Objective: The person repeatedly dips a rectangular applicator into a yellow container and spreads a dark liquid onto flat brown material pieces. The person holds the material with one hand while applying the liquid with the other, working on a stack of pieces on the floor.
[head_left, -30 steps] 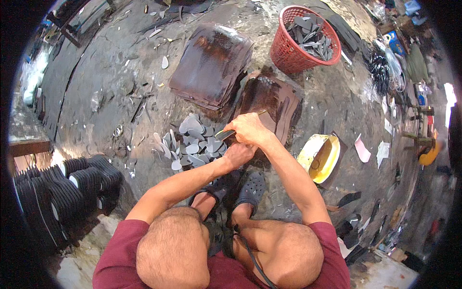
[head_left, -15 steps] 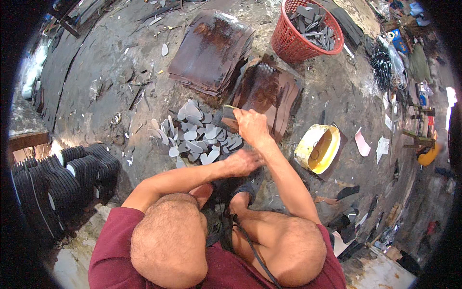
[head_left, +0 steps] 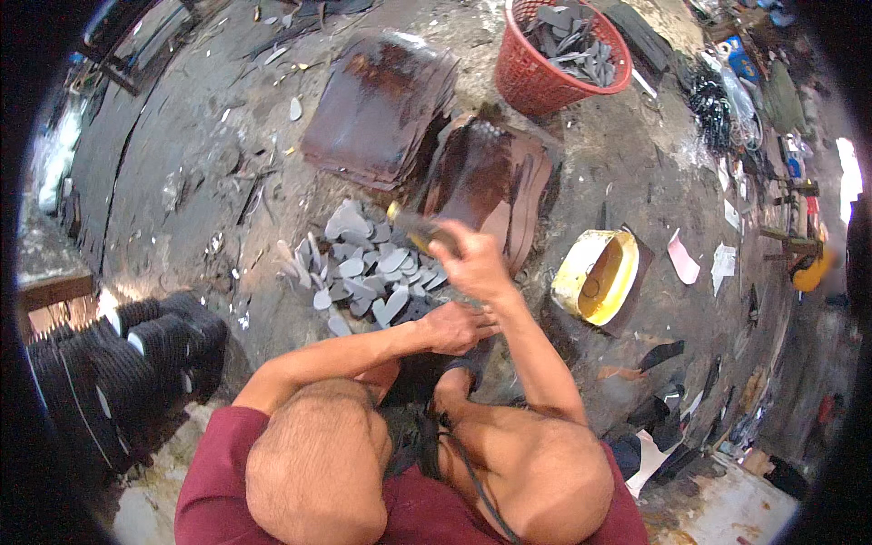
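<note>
My right hand (head_left: pixel 477 263) is closed around a dark, flat brush-like tool (head_left: pixel 420 227) with a yellow end, which points to the far left over the edge of a pile. My left hand (head_left: pixel 459 328) is closed just below the right one, near my feet; what its fingers hold is hidden. Beyond it, to the left, lies a loose pile of small grey rounded cut pieces (head_left: pixel 363 263). A stack of brown sole-shaped sheets (head_left: pixel 472 173) is just past my right hand. To the right stands an open tin (head_left: pixel 581 263) smeared with yellow.
A larger stack of dark brown sheets (head_left: pixel 377 104) lies further off, beside a red basket (head_left: pixel 536 86) full of grey pieces. Rows of black soles (head_left: pixel 173 336) stand at the left. Scraps (head_left: pixel 683 256) litter the floor at the right.
The tool in my right hand has swung, its yellow end now further left over the pile. My left hand, blurred before, is steadier. The whole view has shifted slightly.
</note>
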### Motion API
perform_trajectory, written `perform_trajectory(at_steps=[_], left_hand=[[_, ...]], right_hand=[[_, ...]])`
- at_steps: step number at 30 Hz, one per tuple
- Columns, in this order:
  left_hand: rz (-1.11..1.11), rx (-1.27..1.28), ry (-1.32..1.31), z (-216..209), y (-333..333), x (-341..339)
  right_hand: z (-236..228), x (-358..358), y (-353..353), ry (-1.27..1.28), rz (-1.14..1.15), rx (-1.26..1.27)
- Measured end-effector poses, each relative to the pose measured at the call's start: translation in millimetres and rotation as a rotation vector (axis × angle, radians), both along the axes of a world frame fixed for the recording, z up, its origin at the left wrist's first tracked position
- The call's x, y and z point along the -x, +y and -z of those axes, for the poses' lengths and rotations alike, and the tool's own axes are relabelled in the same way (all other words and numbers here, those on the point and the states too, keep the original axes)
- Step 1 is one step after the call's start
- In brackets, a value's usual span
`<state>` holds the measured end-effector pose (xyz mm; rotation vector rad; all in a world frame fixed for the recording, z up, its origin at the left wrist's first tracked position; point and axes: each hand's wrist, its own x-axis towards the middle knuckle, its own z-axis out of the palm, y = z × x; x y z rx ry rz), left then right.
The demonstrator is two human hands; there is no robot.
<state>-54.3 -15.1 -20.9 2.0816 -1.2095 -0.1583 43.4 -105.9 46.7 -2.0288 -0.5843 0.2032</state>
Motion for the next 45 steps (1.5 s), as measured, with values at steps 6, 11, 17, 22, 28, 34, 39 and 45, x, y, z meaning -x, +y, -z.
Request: perform_trajectory(at_steps=[6, 11, 17, 22, 28, 34, 39, 45], left_hand=[[-0.344, -0.29, -0.133, 2.1, -11.3, -80.3], [-0.375, -0.339, -0.179, 12.7, 1.0, -79.3], [-0.347, -0.366, -0.135, 9.6, 7.4, -73.3], [-0.353, -0.37, -0.088, 7.1, 10.5, -73.2], [-0.348, -0.33, -0.095, 7.0, 14.6, -74.3], [-0.287, -0.331, -0.093, -1.7, 12.4, -80.4], [-0.317, -0.359, -0.09, 9.4, 20.2, -81.2], [-0.298, -0.34, -0.031, -0.4, 17.6, -111.6]], right_hand=[[-114.5, -79.3, -77.7, -0.059, 0.286, -0.325], [-117.0, -112.6, -100.9, -0.096, 0.324, -0.192], [-23.4, -150.4, -88.7, -0.059, 0.003, 0.158], [41.0, -215.9, -75.6, -0.011, -0.051, 0.483], [31.5, -221.0, -52.1, -0.227, -0.493, 0.697], [10.6, -199.5, -146.1, 0.121, 0.102, 0.921], [-13.9, -148.3, -117.7, 0.323, -0.222, 0.901], [23.8, -114.5, -127.7, 0.015, 0.33, 0.805]])
